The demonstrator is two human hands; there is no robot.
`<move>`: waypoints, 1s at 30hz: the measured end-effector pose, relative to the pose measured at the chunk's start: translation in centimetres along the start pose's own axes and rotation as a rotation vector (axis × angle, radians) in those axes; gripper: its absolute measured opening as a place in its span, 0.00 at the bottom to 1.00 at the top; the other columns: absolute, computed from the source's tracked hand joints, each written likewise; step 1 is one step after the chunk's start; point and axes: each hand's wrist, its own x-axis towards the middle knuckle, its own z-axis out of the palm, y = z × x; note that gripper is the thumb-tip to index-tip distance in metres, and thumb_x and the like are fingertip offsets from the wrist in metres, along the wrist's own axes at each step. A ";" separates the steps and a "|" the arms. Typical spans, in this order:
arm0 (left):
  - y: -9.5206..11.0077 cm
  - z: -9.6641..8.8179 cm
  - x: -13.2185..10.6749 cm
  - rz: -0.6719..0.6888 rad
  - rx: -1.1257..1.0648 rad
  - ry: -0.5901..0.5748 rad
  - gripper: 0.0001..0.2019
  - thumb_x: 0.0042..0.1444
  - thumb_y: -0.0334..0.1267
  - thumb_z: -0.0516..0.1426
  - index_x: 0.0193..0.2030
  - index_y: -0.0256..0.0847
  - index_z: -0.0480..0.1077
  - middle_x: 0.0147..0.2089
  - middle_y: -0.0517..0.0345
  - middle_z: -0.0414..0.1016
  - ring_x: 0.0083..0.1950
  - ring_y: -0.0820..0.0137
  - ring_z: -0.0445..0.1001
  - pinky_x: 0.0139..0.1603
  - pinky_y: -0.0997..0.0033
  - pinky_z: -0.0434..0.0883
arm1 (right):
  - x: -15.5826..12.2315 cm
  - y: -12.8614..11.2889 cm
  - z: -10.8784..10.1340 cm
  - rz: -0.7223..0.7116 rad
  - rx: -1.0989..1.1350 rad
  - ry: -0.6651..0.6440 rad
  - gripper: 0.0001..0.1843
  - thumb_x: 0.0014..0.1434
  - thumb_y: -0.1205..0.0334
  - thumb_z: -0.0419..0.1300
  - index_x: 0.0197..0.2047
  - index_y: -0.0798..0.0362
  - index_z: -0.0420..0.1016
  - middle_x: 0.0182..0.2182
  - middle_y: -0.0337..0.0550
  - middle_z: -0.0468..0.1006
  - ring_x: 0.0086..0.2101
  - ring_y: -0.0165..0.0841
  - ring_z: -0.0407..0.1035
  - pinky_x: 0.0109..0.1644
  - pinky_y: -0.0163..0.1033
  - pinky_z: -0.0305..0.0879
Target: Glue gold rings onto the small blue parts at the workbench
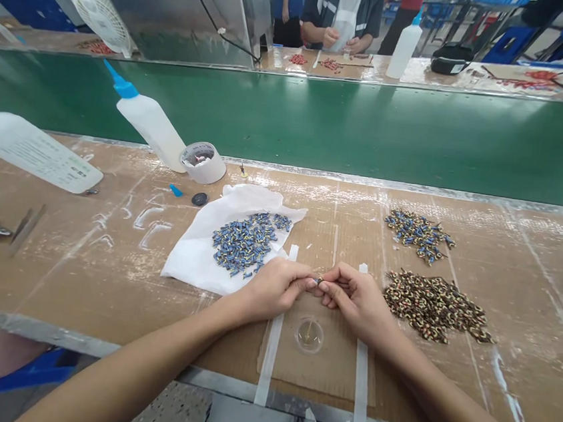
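Note:
My left hand (276, 288) and my right hand (353, 298) meet over a taped cardboard pad (330, 370), fingers pinched together on one tiny dark component (319, 281) between them. Just below sits a small clear round dish (309, 335). To the left, a white cloth (196, 259) carries a heap of small blue parts (247, 241). To the right lie a pile of brown-and-yellow parts (435, 308) and, beyond it, a smaller pile of blue-and-yellow parts (417, 233).
Two white squeeze bottles (152, 123) (31, 151) with blue tips and a tape roll (203, 162) stand at the back left. Tweezers (25, 228) lie at the left. A green conveyor belt (370, 130) runs behind the bench; another person works across it.

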 end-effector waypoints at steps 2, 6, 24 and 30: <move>0.2 -0.1 0.1 -0.025 -0.046 -0.032 0.14 0.64 0.34 0.50 0.29 0.35 0.70 0.23 0.62 0.69 0.26 0.75 0.66 0.30 0.77 0.58 | 0.0 -0.2 -0.1 0.014 0.063 -0.019 0.08 0.63 0.58 0.58 0.37 0.54 0.71 0.28 0.41 0.77 0.28 0.29 0.71 0.33 0.34 0.68; 0.4 -0.4 0.2 -0.044 -0.098 -0.071 0.13 0.65 0.36 0.50 0.32 0.36 0.71 0.24 0.62 0.70 0.27 0.75 0.67 0.30 0.77 0.59 | 0.0 -0.5 -0.3 0.021 0.094 -0.027 0.10 0.63 0.55 0.59 0.37 0.54 0.71 0.28 0.40 0.76 0.28 0.28 0.70 0.33 0.34 0.68; -4.7 -4.3 2.5 -0.053 0.521 0.377 0.15 0.64 0.32 0.46 0.46 0.40 0.74 0.42 0.51 0.71 0.43 0.63 0.70 0.45 0.65 0.67 | 0.7 -0.8 -13.5 -0.002 -0.688 0.827 0.08 0.59 0.59 0.57 0.36 0.52 0.76 0.32 0.46 0.80 0.31 0.38 0.72 0.39 0.42 0.64; -7.0 -5.2 3.1 -0.002 0.461 0.400 0.13 0.61 0.40 0.48 0.41 0.45 0.75 0.43 0.55 0.74 0.43 0.60 0.72 0.44 0.63 0.68 | 1.4 -1.8 -13.9 0.018 -0.764 0.890 0.06 0.60 0.65 0.56 0.34 0.52 0.75 0.32 0.45 0.80 0.33 0.37 0.72 0.41 0.40 0.63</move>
